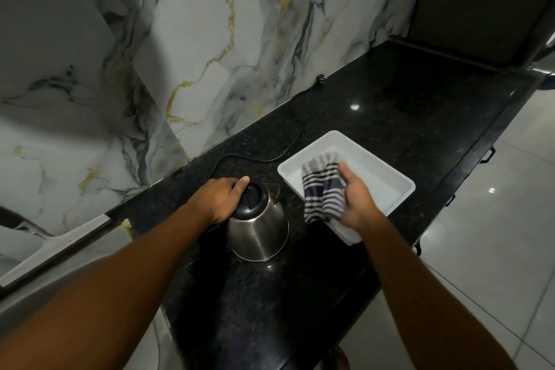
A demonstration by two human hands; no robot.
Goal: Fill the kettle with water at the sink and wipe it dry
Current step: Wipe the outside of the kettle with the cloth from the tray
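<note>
While the left hand (pixel 220 200) is clamping the handle of the steel kettle (pixel 258 227) near the worktop's (pixel 405 105) back edge, the right hand (pixel 356 200) is pinching the striped cloth (pixel 322 189) above the white tray (pixel 360 153); wiping should start at the kettle's flank, with that hold kept firm.

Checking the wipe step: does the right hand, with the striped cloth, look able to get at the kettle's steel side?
Probably yes. The right hand holds the striped cloth over the white tray, just beside the kettle. The bare counter between them looks clear, and the left hand grips only the kettle's top.
</note>
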